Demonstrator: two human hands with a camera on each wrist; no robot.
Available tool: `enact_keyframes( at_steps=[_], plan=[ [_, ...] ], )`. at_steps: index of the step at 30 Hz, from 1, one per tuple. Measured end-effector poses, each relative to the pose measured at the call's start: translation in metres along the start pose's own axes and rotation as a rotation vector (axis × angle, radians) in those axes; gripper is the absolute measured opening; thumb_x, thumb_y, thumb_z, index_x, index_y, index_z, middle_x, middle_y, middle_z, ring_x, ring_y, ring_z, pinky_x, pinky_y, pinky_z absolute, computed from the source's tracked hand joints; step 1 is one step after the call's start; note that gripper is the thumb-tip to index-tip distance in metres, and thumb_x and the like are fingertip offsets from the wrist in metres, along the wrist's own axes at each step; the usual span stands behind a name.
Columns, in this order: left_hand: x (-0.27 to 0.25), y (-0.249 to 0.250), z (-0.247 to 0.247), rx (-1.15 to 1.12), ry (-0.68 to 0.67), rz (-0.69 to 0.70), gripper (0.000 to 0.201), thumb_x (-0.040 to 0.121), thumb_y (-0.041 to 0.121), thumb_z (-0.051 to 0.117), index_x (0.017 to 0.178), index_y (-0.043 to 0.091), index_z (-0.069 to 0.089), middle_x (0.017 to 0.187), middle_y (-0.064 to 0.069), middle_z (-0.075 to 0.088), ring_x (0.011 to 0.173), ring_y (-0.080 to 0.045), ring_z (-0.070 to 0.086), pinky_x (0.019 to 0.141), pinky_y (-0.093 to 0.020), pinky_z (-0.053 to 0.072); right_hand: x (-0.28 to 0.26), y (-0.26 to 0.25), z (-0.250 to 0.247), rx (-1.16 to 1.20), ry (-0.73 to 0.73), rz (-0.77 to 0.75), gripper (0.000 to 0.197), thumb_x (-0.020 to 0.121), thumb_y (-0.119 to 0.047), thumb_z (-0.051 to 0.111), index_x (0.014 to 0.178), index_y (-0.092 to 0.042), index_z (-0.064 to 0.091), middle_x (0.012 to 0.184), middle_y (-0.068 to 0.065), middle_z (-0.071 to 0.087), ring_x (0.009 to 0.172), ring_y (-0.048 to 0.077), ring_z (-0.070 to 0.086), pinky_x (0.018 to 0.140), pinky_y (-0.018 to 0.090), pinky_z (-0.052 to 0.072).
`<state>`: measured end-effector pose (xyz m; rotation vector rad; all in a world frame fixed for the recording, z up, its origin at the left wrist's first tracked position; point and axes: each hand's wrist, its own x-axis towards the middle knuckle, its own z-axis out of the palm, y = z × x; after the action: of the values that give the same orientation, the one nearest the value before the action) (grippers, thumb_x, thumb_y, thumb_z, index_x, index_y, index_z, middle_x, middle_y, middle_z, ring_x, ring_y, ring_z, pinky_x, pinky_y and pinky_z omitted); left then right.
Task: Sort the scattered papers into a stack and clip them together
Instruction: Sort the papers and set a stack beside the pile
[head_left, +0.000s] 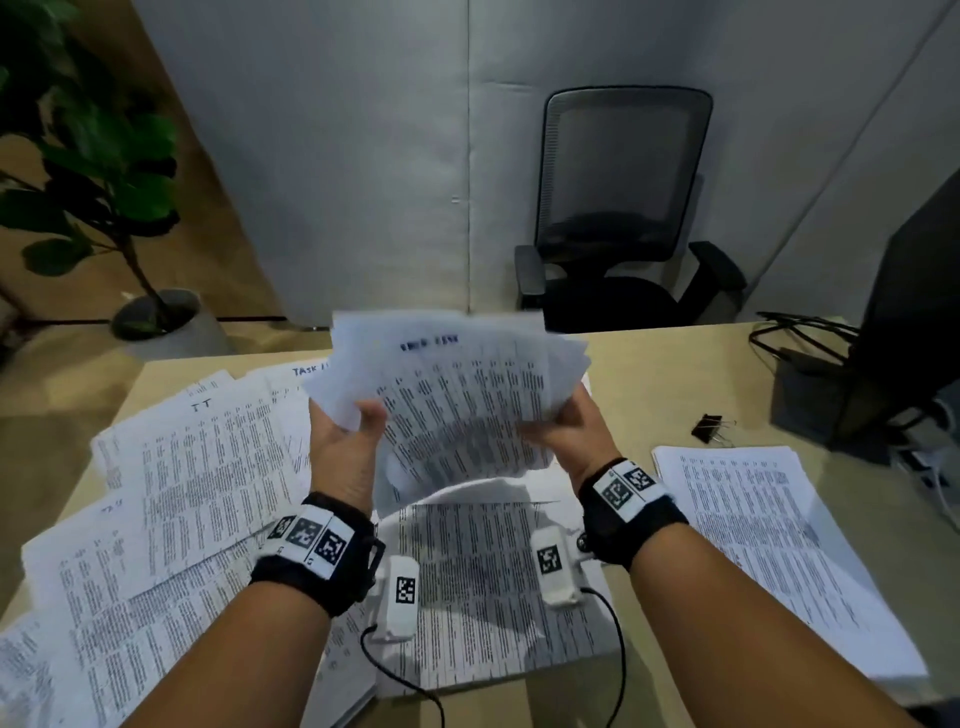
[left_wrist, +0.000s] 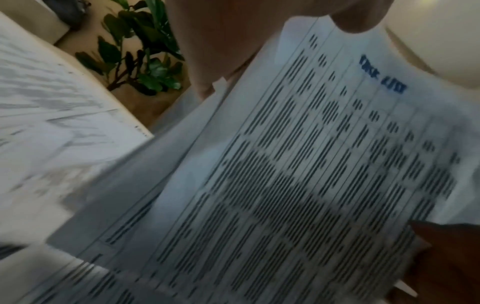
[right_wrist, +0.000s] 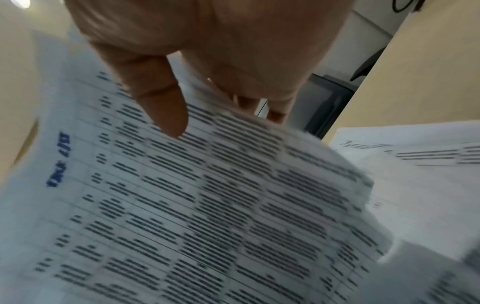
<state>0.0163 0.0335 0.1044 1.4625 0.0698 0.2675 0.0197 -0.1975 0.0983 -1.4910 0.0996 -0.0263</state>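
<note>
Both hands hold a loose bundle of printed sheets (head_left: 457, 395) lifted above the desk, its top page headed in blue ink. My left hand (head_left: 345, 431) grips the bundle's left edge, thumb on top. My right hand (head_left: 563, 428) grips the right edge, thumb (right_wrist: 161, 109) pressed on the print and fingers underneath. The same bundle (left_wrist: 298, 174) fills both wrist views, blurred. More printed sheets (head_left: 208, 467) lie fanned over the desk's left side, one sheet (head_left: 478, 582) lies under my wrists, and a small pile (head_left: 753, 519) sits at the right. A black binder clip (head_left: 709, 427) rests on the desk beyond that pile.
A wooden desk (head_left: 649, 374) carries everything. A dark monitor (head_left: 904, 322) with cables (head_left: 795, 338) stands at the right rear. A black mesh office chair (head_left: 618, 208) is behind the desk, and a potted plant (head_left: 98, 171) stands at the left.
</note>
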Motion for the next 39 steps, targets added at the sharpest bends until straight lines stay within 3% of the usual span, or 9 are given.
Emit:
enact_keyframes(
  at_steps=[4,6,9,13,19,29,32,35,39],
  plan=[
    [-0.01,-0.008,0.002,-0.012,0.02,-0.143,0.042,0.082,0.012,0.072,0.113,0.015,0.044,0.103,-0.004,0.06,0.092,-0.011,0.064,0.085,-0.042,0.056,-0.011,0.01,0.002,-0.064,0.015,0.044,0.055,0.079,0.013,0.063,0.117,-0.023,0.046,0.112,0.008,0.061,0.106,0.02,0.059,0.082,0.032,0.054],
    [-0.009,-0.004,0.007,-0.044,0.036,-0.135,0.036,0.087,-0.004,0.059,0.114,0.014,0.044,0.102,-0.007,0.06,0.095,-0.022,0.062,0.076,-0.04,0.056,-0.01,0.005,0.007,-0.089,0.069,0.012,0.049,0.081,0.014,0.058,0.113,-0.023,0.049,0.108,0.008,0.061,0.102,0.02,0.059,0.086,0.037,0.054],
    [-0.002,0.007,0.016,-0.109,0.082,-0.105,0.032,0.088,-0.006,0.048,0.111,0.016,0.048,0.096,-0.003,0.06,0.084,-0.018,0.061,0.063,-0.03,0.053,-0.006,-0.007,0.008,-0.01,0.116,-0.022,0.054,0.078,0.019,0.054,0.112,-0.022,0.05,0.103,0.007,0.06,0.097,0.017,0.059,0.081,0.037,0.055],
    [-0.007,0.004,0.017,-0.045,0.075,-0.136,0.031,0.087,-0.006,0.044,0.107,0.016,0.05,0.093,0.0,0.058,0.082,-0.013,0.058,0.065,-0.028,0.047,-0.011,-0.003,0.003,-0.034,0.083,0.034,0.057,0.078,0.021,0.049,0.116,-0.02,0.042,0.098,0.003,0.059,0.093,0.016,0.06,0.08,0.04,0.054],
    [-0.016,-0.049,0.006,0.289,-0.067,-0.267,0.035,0.085,0.007,0.05,0.116,0.021,0.053,0.112,-0.005,0.064,0.105,-0.024,0.061,0.087,-0.051,0.054,-0.016,0.041,0.0,-0.456,0.046,0.118,0.029,0.09,-0.002,0.052,0.117,-0.012,0.048,0.108,0.015,0.062,0.1,0.033,0.061,0.086,0.051,0.053],
    [-0.025,-0.04,0.037,0.381,-0.083,-0.225,0.027,0.099,0.006,0.041,0.123,0.018,0.042,0.097,-0.002,0.059,0.07,-0.015,0.053,0.061,-0.028,0.046,-0.013,0.044,-0.037,-0.542,0.28,0.076,0.011,0.088,-0.016,0.059,0.086,-0.014,0.048,0.073,-0.003,0.053,0.071,0.021,0.052,0.064,0.027,0.044],
    [-0.034,-0.051,0.056,0.489,-0.178,-0.281,0.04,0.1,0.009,0.038,0.137,0.024,0.036,0.115,-0.006,0.061,0.085,-0.021,0.06,0.073,-0.033,0.05,-0.016,0.051,-0.061,-0.589,0.319,0.167,0.015,0.091,-0.016,0.054,0.105,-0.013,0.051,0.087,0.001,0.057,0.083,0.023,0.056,0.072,0.025,0.042],
    [-0.049,-0.062,0.087,0.531,-0.253,-0.363,0.058,0.1,0.007,0.04,0.149,0.03,0.02,0.146,-0.008,0.043,0.132,-0.026,0.045,0.105,-0.036,0.039,-0.027,0.059,-0.096,-0.672,0.34,0.291,0.033,0.094,-0.016,0.051,0.125,-0.008,0.046,0.095,0.007,0.052,0.087,0.024,0.052,0.075,0.026,0.04],
    [-0.069,-0.072,0.129,0.593,-0.396,-0.442,0.066,0.099,0.01,0.046,0.154,0.026,0.013,0.15,-0.012,0.038,0.138,-0.026,0.039,0.107,-0.037,0.037,-0.045,0.07,-0.146,-0.699,0.382,0.413,0.039,0.096,-0.012,0.046,0.134,-0.006,0.043,0.112,0.014,0.054,0.092,0.025,0.052,0.075,0.024,0.035]
  ],
)
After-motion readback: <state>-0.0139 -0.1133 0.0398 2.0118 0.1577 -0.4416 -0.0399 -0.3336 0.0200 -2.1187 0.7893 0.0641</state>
